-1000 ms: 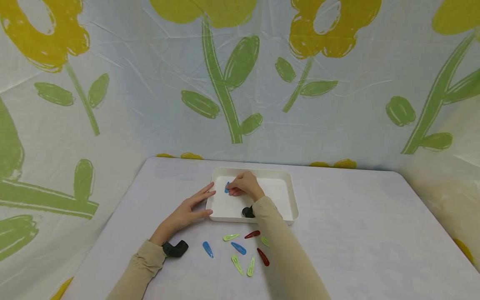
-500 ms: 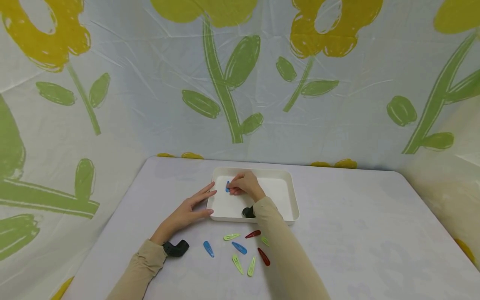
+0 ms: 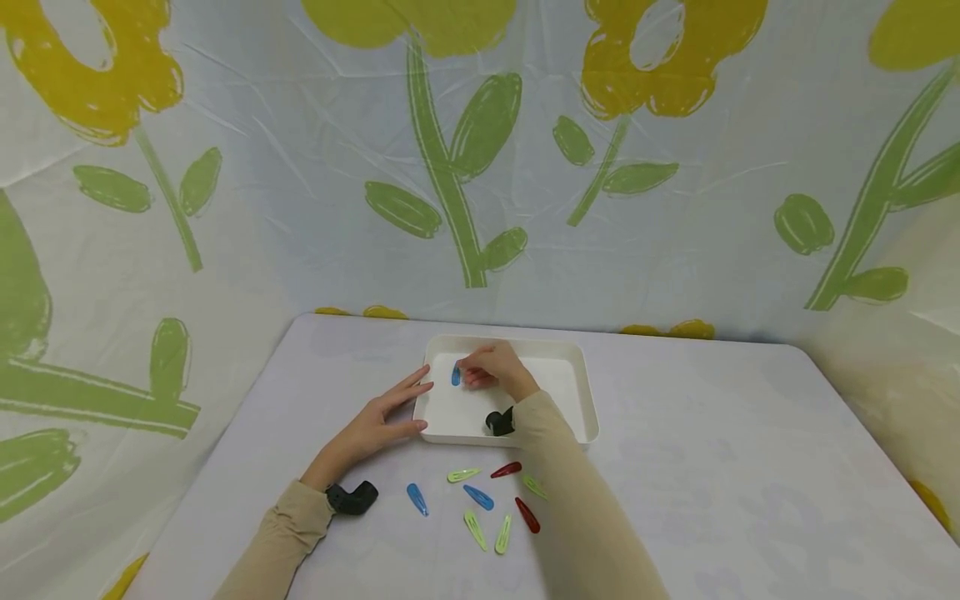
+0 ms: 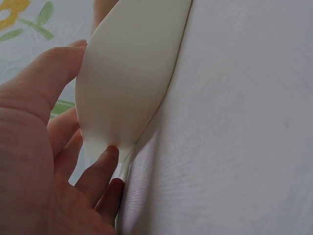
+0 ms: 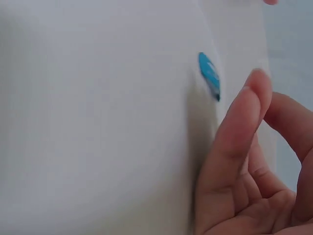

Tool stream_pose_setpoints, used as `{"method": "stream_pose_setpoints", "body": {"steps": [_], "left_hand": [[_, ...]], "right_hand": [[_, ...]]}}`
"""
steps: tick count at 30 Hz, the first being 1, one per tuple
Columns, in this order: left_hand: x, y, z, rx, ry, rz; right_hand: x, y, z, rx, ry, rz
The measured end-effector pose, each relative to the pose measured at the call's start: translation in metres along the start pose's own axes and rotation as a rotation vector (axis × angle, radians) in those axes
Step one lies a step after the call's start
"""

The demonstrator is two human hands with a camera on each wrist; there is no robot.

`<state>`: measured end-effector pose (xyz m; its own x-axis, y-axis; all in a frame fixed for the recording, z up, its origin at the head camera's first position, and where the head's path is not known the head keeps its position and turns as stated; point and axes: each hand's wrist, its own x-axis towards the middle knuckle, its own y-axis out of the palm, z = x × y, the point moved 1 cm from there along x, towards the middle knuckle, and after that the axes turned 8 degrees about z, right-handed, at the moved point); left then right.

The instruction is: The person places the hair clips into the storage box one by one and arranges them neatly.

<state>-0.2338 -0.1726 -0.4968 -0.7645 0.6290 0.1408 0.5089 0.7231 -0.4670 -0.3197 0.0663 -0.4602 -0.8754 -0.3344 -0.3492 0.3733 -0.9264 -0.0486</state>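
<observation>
A blue snap hair clip (image 3: 456, 375) lies on the floor of a white tray (image 3: 557, 392), near its left end. Just right of it is my right hand (image 3: 497, 369), fingers loosely bent. In the right wrist view a gap shows between the fingertips and the clip (image 5: 209, 76), and nothing is held. My left hand (image 3: 375, 423) rests at the tray's near left corner, fingers spread and mostly straight. Its fingertips touch the tray's outer wall (image 4: 127, 73) in the left wrist view.
In front of the tray, several loose hair clips lie on the white tabletop (image 3: 720, 467): blue (image 3: 478, 497), dark red (image 3: 527, 515) and yellow-green (image 3: 475, 531). My right sleeve (image 3: 585, 500) passes close beside them. A flower-printed curtain (image 3: 300, 167) stands behind the table.
My right hand has let go of the blue hair clip and moved slightly right, away from it. The clip stays in the tray. My left hand has kept its place.
</observation>
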Motion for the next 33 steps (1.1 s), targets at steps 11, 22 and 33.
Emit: {"method": "stream_pose_setpoints", "body": {"steps": [11,22,33], "left_hand": [[-0.003,-0.001,-0.036,-0.033,-0.014,0.008],[-0.005,0.0,-0.039,-0.043,-0.012,0.003],[-0.004,0.0,-0.038,-0.033,-0.017,0.002]], "right_hand": [[-0.016,-0.01,0.028,-0.078,-0.006,0.037],[-0.054,-0.015,0.052,-0.233,-0.161,0.059],[-0.099,-0.018,0.065,-0.313,-0.33,0.077]]}}
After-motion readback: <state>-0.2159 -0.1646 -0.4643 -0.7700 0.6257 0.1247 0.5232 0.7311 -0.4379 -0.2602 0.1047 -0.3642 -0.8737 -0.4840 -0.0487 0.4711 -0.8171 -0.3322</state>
